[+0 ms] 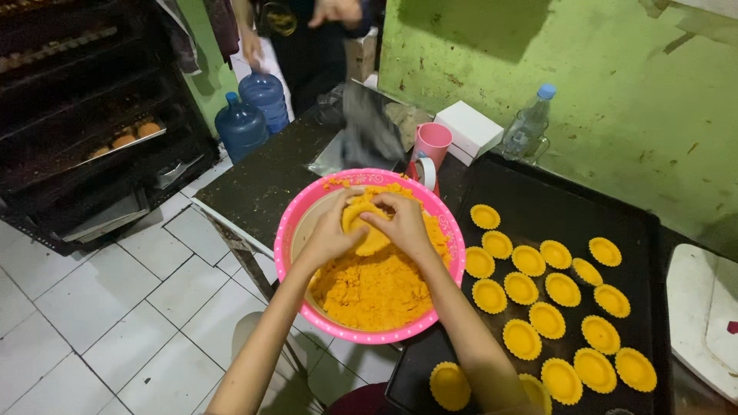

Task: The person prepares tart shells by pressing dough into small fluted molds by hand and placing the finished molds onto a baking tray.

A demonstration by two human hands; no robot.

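Over a pink plastic bowl point(292, 223) full of crumbly orange dough point(377, 288), both my hands press a lump of the dough point(367, 230) between them. My left hand point(332, 230) cups it from the left, fingers curled on its top edge. My right hand point(401, 221) holds it from the right. The bowl stands on a dark table by a black baking tray point(538, 204). Several yellow fluted tart moulds point(547, 319) lined with dough lie in rows on that tray.
A pink cup point(433, 142), a white box point(469, 127) and a clear water bottle point(529, 123) stand at the table's back by the green wall. Two blue water jugs point(250, 115) sit on the floor. Another person stands behind the table. A dark oven rack is left.
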